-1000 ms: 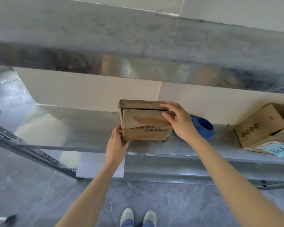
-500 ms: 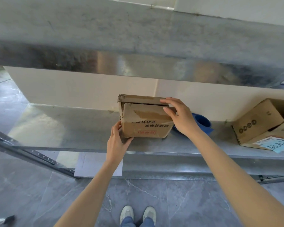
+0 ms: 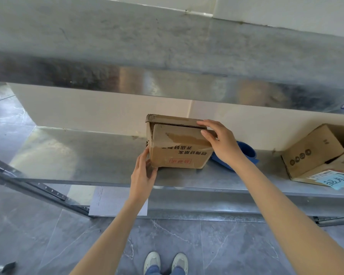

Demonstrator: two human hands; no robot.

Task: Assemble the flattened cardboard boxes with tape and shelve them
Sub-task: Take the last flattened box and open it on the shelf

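A small brown cardboard box (image 3: pixel 177 147) with upside-down printed characters and a red label stands on the metal shelf (image 3: pixel 87 155), its top flap slightly raised. My left hand (image 3: pixel 144 173) grips the box's lower left corner. My right hand (image 3: pixel 219 142) holds its upper right edge, fingers over the top flap. Behind my right wrist lies a blue tape roll (image 3: pixel 244 155), partly hidden.
A second, larger cardboard box (image 3: pixel 314 151) with a blue paper label lies open on the shelf at the right. An upper metal shelf (image 3: pixel 167 56) overhangs the scene. A white sheet (image 3: pixel 107 201) hangs under the shelf edge. My shoes (image 3: pixel 165 262) stand on grey floor tiles.
Both hands stay on the box; it has shifted only slightly on the shelf, and the view has moved a little.
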